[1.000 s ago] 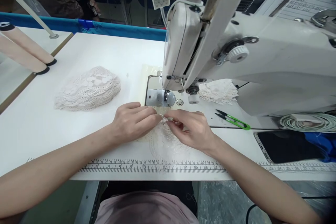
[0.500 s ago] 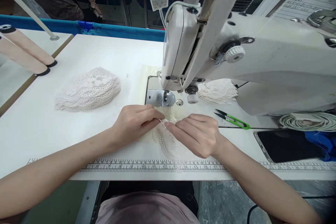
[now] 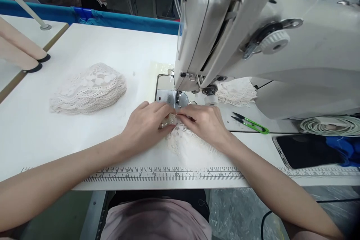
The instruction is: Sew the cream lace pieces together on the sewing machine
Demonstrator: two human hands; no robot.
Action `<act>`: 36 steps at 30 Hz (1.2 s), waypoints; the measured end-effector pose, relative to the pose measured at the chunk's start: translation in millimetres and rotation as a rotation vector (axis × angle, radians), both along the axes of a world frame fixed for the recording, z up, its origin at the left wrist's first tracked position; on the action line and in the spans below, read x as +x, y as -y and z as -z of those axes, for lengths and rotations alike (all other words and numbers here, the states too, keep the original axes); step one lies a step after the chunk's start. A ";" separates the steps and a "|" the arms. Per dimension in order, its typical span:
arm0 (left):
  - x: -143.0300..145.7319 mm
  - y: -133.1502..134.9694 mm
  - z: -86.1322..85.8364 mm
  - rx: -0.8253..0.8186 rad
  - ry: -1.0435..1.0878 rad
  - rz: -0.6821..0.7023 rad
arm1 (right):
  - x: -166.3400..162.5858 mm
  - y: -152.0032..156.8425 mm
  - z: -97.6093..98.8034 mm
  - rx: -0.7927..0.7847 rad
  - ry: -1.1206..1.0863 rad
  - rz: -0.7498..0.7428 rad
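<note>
A piece of white lace [image 3: 182, 139] lies on the table just in front of the needle plate [image 3: 165, 96] of the sewing machine [image 3: 194, 41]. My left hand [image 3: 149, 123] bends over the lace's left edge, its fingertips at the cloth. From the other side my right hand [image 3: 204, 122] pinches the upper edge of the lace, close to the presser foot [image 3: 178, 98]. The two hands' fingertips almost meet there. Part of the lace is hidden under my right hand.
A stack of lace pieces [image 3: 91, 89] lies to the left, and more lace [image 3: 237, 92] behind the needle. Green thread snips [image 3: 250, 123], a phone [image 3: 306, 150] and a coiled pale cord [image 3: 332, 125] lie on the right. A ruler strip [image 3: 168, 175] runs along the front edge.
Both hands have moved up towards the presser foot with the lace. My right hand has turned and come in closer to my left. The whole view has shifted slightly.
</note>
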State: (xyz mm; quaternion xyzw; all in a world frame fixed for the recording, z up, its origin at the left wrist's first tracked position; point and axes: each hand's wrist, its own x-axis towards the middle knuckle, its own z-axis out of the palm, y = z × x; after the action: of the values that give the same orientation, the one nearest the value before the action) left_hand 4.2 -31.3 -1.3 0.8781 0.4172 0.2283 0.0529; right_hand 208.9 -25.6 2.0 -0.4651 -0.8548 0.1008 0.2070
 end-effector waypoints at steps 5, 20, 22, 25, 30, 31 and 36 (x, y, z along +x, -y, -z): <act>-3.2 -0.9 2.8 0.428 -0.077 0.204 | 0.0 -7.4 9.8 0.005 -0.052 0.056; -2.9 1.9 5.1 0.317 -0.185 0.185 | 0.2 0.0 6.0 0.063 0.076 0.035; -2.5 1.9 5.1 0.328 -0.198 0.179 | 1.4 -0.6 6.4 0.123 0.150 0.070; -1.9 1.3 4.7 0.333 -0.207 0.174 | 8.2 -2.5 4.9 0.251 0.274 0.170; -0.9 -0.5 3.9 0.293 -0.183 0.164 | 14.6 1.9 -4.7 0.383 0.320 0.198; -0.6 -0.8 3.8 0.284 -0.178 0.162 | 12.9 4.6 -6.1 0.390 0.302 0.165; 0.4 -1.2 3.8 0.276 -0.171 0.146 | -2.4 16.4 -3.6 0.318 0.306 0.053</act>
State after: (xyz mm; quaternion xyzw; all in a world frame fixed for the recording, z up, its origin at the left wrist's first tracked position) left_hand 4.6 -30.1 -5.1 0.9212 0.3200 0.2033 -0.0875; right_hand 206.5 -41.9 5.6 -0.4589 -0.8687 -0.1128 0.1483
